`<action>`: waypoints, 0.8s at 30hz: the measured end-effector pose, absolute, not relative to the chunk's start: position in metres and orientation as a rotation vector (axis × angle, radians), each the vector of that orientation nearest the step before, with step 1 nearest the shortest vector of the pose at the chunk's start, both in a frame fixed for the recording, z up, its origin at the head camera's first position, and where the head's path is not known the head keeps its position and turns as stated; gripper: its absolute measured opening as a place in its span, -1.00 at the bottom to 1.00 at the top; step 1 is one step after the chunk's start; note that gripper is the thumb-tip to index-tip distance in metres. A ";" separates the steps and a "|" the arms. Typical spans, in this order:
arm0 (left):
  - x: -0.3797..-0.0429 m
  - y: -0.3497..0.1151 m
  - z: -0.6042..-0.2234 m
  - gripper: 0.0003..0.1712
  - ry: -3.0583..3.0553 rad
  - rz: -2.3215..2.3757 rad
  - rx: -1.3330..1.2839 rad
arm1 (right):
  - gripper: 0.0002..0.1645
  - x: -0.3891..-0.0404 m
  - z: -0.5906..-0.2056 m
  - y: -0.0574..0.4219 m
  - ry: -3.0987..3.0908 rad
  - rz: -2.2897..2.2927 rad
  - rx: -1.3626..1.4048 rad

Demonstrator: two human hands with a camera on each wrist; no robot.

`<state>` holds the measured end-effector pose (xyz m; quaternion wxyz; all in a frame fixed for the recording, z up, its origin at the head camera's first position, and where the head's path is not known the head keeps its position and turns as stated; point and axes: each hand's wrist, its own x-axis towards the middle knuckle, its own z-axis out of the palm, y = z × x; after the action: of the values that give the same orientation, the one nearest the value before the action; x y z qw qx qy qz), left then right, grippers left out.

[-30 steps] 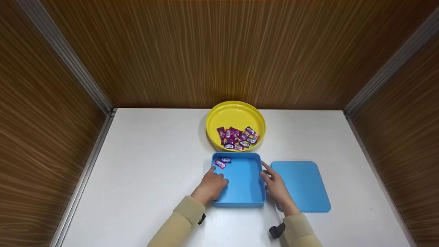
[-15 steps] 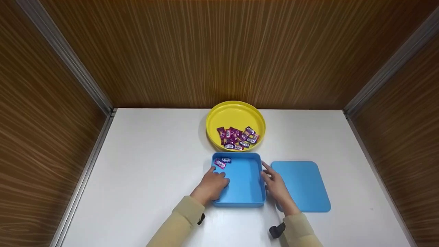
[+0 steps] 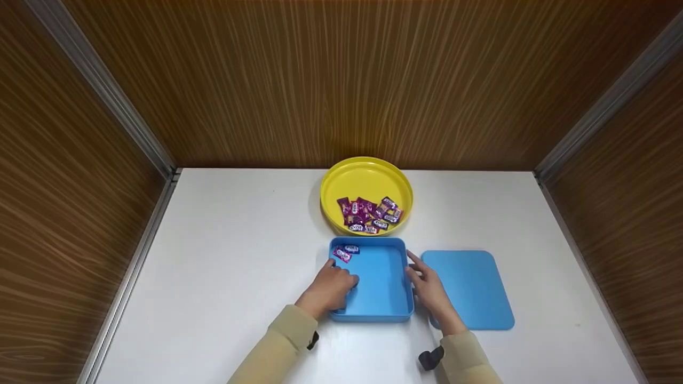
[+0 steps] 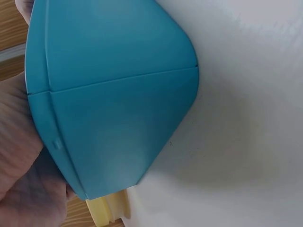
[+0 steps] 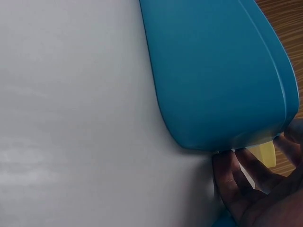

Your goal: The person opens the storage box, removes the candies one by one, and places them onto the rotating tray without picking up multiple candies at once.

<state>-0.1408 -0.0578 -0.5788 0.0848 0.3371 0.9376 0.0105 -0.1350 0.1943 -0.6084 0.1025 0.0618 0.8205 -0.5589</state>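
Note:
A square blue box [image 3: 376, 285] stands in the middle of the table, its top uncovered. My left hand [image 3: 328, 288] reaches over the box's left rim, its fingers bent down inside; I cannot tell whether they hold anything. Two wrapped candies [image 3: 343, 255] lie in the box's far left corner, right at that hand's foremost finger. My right hand [image 3: 429, 290] touches the box's right wall with its fingertips [image 5: 227, 161], fingers fairly straight. In the left wrist view the palm sits behind the rim of the box wall [image 4: 113, 132].
A round yellow tray [image 3: 368, 184] stands just beyond the box, with a pile of wrapped candies [image 3: 368, 213] at its near side. A flat blue lid [image 3: 472, 290] lies to the right, partly under the right wrist. Wood-grained walls [image 3: 341, 80] enclose the white table [image 3: 240, 224].
The fingers of my left hand bend a little further down inside the box, one moving slightly right. My right hand, the box and the candies in view stay put.

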 end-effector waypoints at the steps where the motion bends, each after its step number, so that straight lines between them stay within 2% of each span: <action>1: -0.141 -0.058 -0.579 -0.66 2.794 0.046 1.003 | -0.40 -0.135 -0.608 0.194 2.422 -1.650 0.182; 9: -0.142 -0.058 -0.580 -0.83 2.834 0.096 1.001 | -0.38 -0.134 -0.610 0.195 2.419 -1.648 0.166; 14: -0.142 -0.059 -0.579 -0.80 2.844 0.157 0.958 | -0.39 -0.134 -0.609 0.194 2.409 -1.649 0.189; 20: -0.145 -0.061 -0.576 -0.87 2.841 0.279 0.931 | -0.39 -0.134 -0.610 0.194 2.424 -1.644 0.185; 24: -0.148 -0.065 -0.573 -0.82 2.798 0.413 0.907 | -0.39 -0.134 -0.610 0.194 2.428 -1.639 0.180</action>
<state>-0.1483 -0.0645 -0.5727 0.0854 0.3042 0.9386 0.1384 -0.1345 0.1943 -0.6101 0.1033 0.0610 0.8229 -0.5554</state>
